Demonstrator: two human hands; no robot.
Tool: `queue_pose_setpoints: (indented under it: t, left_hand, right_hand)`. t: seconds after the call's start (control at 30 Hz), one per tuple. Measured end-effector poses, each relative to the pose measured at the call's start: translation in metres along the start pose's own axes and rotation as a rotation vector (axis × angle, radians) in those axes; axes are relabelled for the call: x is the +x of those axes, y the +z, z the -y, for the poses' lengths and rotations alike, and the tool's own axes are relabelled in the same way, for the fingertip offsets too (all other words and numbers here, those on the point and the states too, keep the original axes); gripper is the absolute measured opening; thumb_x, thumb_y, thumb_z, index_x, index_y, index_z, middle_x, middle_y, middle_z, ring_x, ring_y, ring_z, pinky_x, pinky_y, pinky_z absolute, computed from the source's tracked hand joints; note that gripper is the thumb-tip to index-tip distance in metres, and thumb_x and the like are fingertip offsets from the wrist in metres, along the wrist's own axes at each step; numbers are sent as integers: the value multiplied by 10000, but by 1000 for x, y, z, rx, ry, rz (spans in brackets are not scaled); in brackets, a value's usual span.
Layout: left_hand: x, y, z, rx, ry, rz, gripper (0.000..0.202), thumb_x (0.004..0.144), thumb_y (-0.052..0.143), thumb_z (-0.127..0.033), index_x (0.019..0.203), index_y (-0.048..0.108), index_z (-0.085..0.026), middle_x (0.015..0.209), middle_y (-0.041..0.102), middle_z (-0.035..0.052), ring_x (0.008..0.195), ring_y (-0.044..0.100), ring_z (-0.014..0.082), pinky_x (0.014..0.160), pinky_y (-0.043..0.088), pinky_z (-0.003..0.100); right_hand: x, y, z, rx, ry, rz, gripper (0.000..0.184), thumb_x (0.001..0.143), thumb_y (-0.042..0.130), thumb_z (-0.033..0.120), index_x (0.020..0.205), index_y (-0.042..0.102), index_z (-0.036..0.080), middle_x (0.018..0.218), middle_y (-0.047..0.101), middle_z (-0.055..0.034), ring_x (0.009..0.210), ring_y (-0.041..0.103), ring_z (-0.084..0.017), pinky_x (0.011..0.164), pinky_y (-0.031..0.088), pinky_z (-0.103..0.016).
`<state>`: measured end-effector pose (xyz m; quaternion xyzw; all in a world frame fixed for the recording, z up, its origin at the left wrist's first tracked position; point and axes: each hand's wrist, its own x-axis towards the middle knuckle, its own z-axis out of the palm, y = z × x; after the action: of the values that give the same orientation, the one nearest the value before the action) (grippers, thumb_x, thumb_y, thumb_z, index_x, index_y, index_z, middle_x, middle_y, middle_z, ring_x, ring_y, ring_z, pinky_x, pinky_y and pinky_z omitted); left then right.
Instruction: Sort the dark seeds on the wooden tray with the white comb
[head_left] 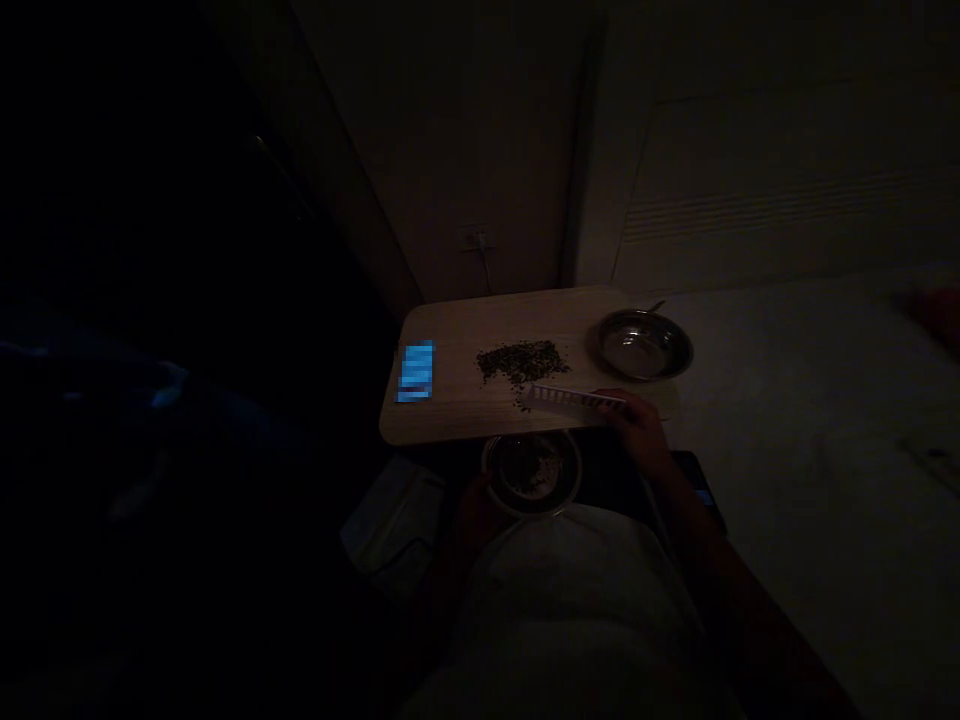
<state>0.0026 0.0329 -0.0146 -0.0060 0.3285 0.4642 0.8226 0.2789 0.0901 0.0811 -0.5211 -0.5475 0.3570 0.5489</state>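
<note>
The room is very dark. My right hand (pixel 637 425) is closed on a flat white strip-like tool (pixel 574 399) that lies across the near edge of a small wooden table (pixel 450 415). The tool's tip rests beside a pile of small dark bits (pixel 519 360) spread in the table's middle. My left hand (pixel 472 500) is barely visible below the table edge, holding a metal bowl (pixel 532 470) with dark matter in it against the edge.
A second metal bowl (pixel 645 345) stands at the table's right end. A lit phone screen (pixel 416 370) glows blue at the left end. A bed (pixel 810 420) lies to the right, a wall socket (pixel 475 240) behind.
</note>
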Motion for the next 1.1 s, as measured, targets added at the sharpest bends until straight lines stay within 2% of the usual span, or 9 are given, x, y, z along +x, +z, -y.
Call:
queue_pose_setpoints:
  t: [0.23, 0.4, 0.57, 0.73, 0.97, 1.1]
  left_hand:
    - [1, -3, 3, -39, 39, -52, 406, 813, 565, -191, 1204, 629, -103, 1012, 749, 122, 1079, 646, 301, 1036, 397, 442]
    - [1, -2, 4, -58, 25, -63, 327, 841, 546, -204, 1125, 658, -85, 977, 754, 129, 990, 682, 270, 1020, 412, 408]
    - [-4, 8, 3, -39, 3, -41, 351, 855, 533, -238, 1149, 637, -77, 1014, 750, 132, 1021, 673, 273, 1033, 404, 429]
    - [-1, 2, 3, -50, 11, -50, 403, 838, 560, -211, 1212, 605, -67, 1014, 750, 133, 1024, 672, 273, 1015, 416, 405]
    - [2, -2, 3, -26, 0, -69, 277, 865, 546, -238, 1055, 668, -77, 984, 757, 126, 974, 687, 261, 981, 440, 395]
    - [0, -2, 3, -20, 14, -62, 276, 860, 540, -221, 1072, 673, -105, 961, 763, 105, 954, 693, 249, 976, 442, 386]
  right_hand:
    - [-1, 0, -1, -11, 9, 26, 250, 778, 693, 424, 946, 734, 244, 969, 747, -33, 927, 670, -238, 875, 509, -394]
    - [-1, 0, 3, -5, 39, 28, 250, 776, 700, 418, 948, 737, 239, 969, 747, -32, 914, 671, -232, 879, 506, -387]
    - [0, 0, -2, 0, 34, 1, 252, 766, 711, 421, 944, 738, 243, 960, 745, -30, 912, 667, -235, 871, 502, -391]
    - [2, 0, -4, 1, 16, -46, 273, 759, 715, 427, 955, 734, 238, 979, 746, -39, 929, 669, -243, 886, 500, -404]
    - [1, 4, -4, 24, 20, -63, 250, 766, 711, 410, 949, 731, 241, 964, 746, -33, 923, 668, -233, 880, 497, -385]
    - [0, 5, -3, 35, 35, -35, 252, 765, 711, 411, 952, 730, 243, 972, 745, -30, 937, 664, -235, 893, 491, -389]
